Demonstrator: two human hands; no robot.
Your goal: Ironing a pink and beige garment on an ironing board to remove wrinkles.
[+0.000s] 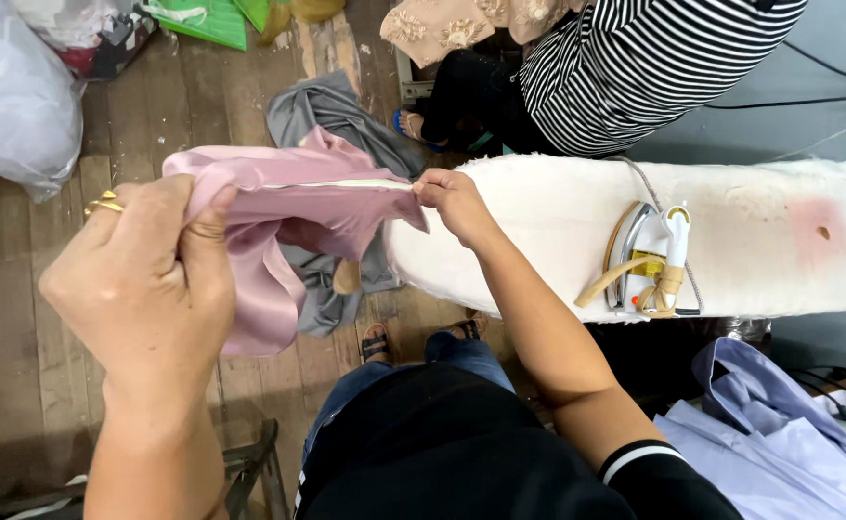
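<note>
Head view: both hands are pinching a shiny pink satin garment [278,207], stretching its seam lengthwise between left hand [143,279] and right hand [452,197], just left of the white padded ironing board [558,221].

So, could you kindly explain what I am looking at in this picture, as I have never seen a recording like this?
There is one picture, from a camera worn on a person's head, looking down at their own two bare hands. The left hand and the right hand stretch a pink satin garment between them by its pale edge. To the right stands a white padded ironing board with an iron resting on it. Grey cloth lies on the wooden floor, light blue shirts sit lower right, and another person in a striped top is beyond the board.
</note>
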